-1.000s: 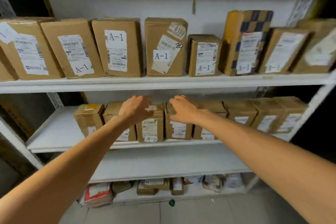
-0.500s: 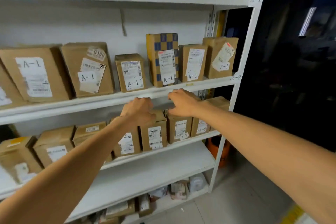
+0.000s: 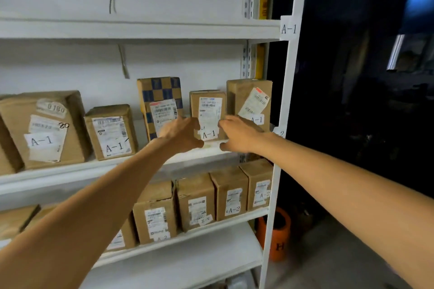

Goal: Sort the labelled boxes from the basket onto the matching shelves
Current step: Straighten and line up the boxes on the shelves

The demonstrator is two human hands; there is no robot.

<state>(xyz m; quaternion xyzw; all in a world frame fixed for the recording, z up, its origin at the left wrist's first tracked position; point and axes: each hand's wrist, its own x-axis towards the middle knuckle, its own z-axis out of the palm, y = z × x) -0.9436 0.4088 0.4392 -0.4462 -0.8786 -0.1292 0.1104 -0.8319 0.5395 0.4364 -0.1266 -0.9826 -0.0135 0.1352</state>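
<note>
Brown cardboard box, small, upright, white label marked A-1 (image 3: 207,104): stands on the middle shelf board (image 3: 94,170) of a white metal rack (image 3: 285,101), near the board's right end and close to its front edge. It sits between a blue-and-brown chequered carton (image 3: 159,91) and a taller brown carton with a slanted label (image 3: 249,96) at the board's right end.

Left hand (image 3: 182,135): at the box's left edge, grip spread, fingers curved toward the side, thumb low by the front edge.

Right hand (image 3: 239,135): at the box's right edge, grip likewise spread and curved. Cannot tell whether either grip presses on the box.

Same board, leftward: medium brown carton marked A-1 (image 3: 110,131); large brown carton marked A-1 and 0180 (image 3: 42,129).

Board below: row of brown cartons marked A-2 (image 3: 231,195), running to its right end.

Floor, beside the rack's right post: orange round container (image 3: 278,237).
</note>
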